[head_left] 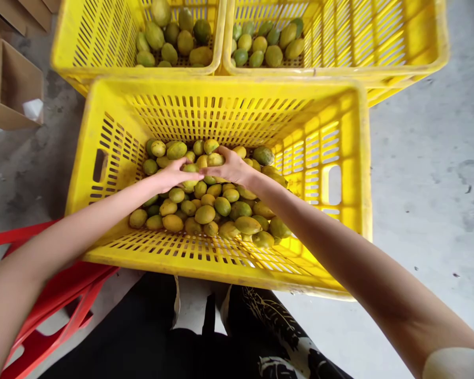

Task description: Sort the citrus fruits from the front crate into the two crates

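Stretching forward from the lower corners of the view, two bare forearms pass over black patterned trousers [260,337] and a red plastic frame [59,300] lying at the left on the grey concrete floor [426,200]. Both arms reach into the nearest yellow slotted plastic crate [229,113], which sits on the floor just ahead of the knees. Its bottom is covered with a heap of small green-yellow oval fruits [209,210]. The left hand [174,173] lies on the heap with fingers curled around a green fruit [189,168]. The right hand [231,167] meets it fingertip to fingertip, its fingers closed over a yellowish fruit [215,159] at the back of the pile. Beyond this crate stand two more yellow slotted crates side by side, touching it: the left one [90,42] and the right one [379,37], each holding similar fruits in the corner nearest the other. At far left sits an open brown cardboard box [11,84].
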`<state>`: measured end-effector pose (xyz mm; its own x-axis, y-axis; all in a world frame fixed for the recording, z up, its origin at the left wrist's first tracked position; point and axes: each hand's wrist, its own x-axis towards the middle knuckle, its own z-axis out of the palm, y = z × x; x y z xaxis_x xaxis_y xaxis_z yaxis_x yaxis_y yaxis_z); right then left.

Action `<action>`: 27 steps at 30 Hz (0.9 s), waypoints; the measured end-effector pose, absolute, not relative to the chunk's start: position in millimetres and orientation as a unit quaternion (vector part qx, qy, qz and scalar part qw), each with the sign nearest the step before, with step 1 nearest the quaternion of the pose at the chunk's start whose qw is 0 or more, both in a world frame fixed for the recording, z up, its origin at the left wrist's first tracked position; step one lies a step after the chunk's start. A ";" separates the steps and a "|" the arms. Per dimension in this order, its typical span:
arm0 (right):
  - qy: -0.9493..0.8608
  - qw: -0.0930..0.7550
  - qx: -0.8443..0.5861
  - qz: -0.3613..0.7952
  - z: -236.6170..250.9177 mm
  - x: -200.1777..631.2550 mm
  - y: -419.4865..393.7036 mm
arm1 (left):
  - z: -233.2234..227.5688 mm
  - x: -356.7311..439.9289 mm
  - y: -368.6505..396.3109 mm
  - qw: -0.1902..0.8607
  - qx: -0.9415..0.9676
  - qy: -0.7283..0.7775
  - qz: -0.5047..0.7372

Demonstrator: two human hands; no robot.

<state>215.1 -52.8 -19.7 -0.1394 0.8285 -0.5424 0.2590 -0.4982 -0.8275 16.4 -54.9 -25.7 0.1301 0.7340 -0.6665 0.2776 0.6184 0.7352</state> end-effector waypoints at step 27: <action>-0.202 0.422 -0.507 0.724 33.2 210.1 -64.4 | 31.5 42.4 -48.8 0.703 0.170 0.548 0.420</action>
<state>210.1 -64.4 33.2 -0.1292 0.8164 -0.5628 -0.4066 -0.5613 -0.7209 42.4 -48.8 31.5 0.0468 0.7765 -0.6284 -0.4043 0.5900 0.6989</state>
